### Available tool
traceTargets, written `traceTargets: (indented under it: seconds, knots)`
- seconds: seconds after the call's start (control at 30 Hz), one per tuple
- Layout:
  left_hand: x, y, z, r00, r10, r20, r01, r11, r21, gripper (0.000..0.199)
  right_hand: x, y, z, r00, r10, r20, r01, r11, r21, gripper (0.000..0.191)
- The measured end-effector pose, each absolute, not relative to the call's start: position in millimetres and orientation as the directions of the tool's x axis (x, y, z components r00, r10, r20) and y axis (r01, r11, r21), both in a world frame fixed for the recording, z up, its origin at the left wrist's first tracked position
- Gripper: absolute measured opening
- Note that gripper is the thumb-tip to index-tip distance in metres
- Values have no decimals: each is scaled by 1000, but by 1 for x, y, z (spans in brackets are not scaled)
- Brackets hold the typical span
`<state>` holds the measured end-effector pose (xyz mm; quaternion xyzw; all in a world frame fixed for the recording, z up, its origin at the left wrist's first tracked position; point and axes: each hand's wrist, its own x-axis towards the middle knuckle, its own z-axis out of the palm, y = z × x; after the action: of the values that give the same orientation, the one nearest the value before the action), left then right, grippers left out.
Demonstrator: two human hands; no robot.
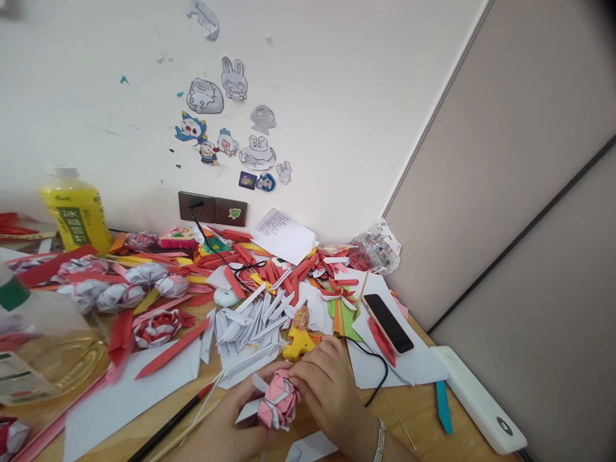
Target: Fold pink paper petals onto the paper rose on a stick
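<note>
A pink and white folded paper flower [280, 399] sits between my two hands at the bottom middle. My left hand [240, 410] is closed around its underside, with two white paper strips jutting out on that side. The curled fingers of my right hand [330, 378] press on the flower's upper right side; the fingertips are partly hidden. Just beyond the hands lies a yellow hot glue gun [299, 337], its nozzle pointing away. A pile of folded white paper strips [248, 327] spreads to the left of it.
Red folded strips and finished paper flowers [158, 327] cover the table's left and back. A yellow drink bottle [79, 215] and a clear bottle [43, 346] stand left. At right are a phone [387, 323], a black cable [382, 366] and a long white device [479, 398].
</note>
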<state>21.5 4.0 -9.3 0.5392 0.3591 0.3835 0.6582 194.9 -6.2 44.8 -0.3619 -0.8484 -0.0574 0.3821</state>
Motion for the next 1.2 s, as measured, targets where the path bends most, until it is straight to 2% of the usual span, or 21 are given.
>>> traceTargets:
  seconds: [0.17,0.33,0.43,0.8,0.9,1.0,1.07,1.2]
  knots:
    - [18,1,-2,491,866,-90,-111,165,980,60,198,-4,48,-513,551,658,598,779,-186,33]
    - [18,-3,8,477,877,-54,-128,130,983,54,199,-2,48,-447,621,644,552,758,-348,27]
    - [18,-4,10,474,880,-40,-116,107,987,53,199,-2,46,-373,659,653,571,718,-398,27]
    - [19,-2,5,511,859,-12,-107,78,991,49,197,-5,50,-416,660,625,548,730,-407,35]
    - [19,-2,6,505,863,-17,-84,69,994,48,198,-5,50,-388,705,593,488,703,-517,35]
    - [18,-3,10,517,856,-12,-33,34,999,44,199,-3,50,-349,807,477,378,587,-716,33]
    - [17,-4,14,526,850,-16,6,15,1000,42,200,-1,50,-332,852,405,317,505,-803,31]
    - [17,-6,20,540,841,-33,-22,53,998,40,202,0,47,-333,866,373,281,469,-838,30]
